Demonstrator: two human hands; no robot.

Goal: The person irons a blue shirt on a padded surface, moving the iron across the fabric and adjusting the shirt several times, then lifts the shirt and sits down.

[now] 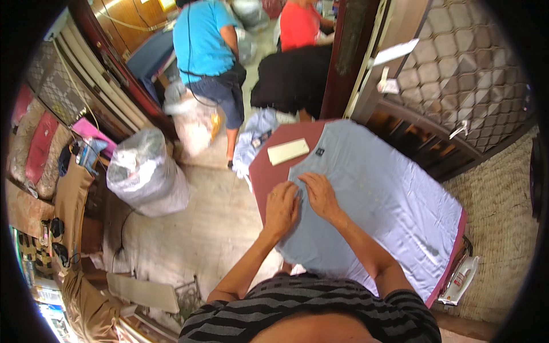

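A light blue-grey garment (349, 171), likely a shirt, lies spread over a maroon-covered table (274, 137) in front of me. Its neck area with a small dark label points to the far left. At the garment's left edge, my left hand (283, 206) has its fingers curled on the cloth. Close beside it, my right hand (321, 195) bends its fingers down onto the same edge and seems to pinch the fabric. The fingertips of both hands are partly hidden. A cream rectangular card (287, 152) rests on the maroon cover beyond my hands.
What looks like a white iron (459, 281) stands at the table's right end. Bulging plastic bags (147, 171) sit on the floor to the left. Pale cloth (254, 134) hangs by the table's far corner. Two people, in blue (203, 37) and red (297, 26), are beyond the doorway.
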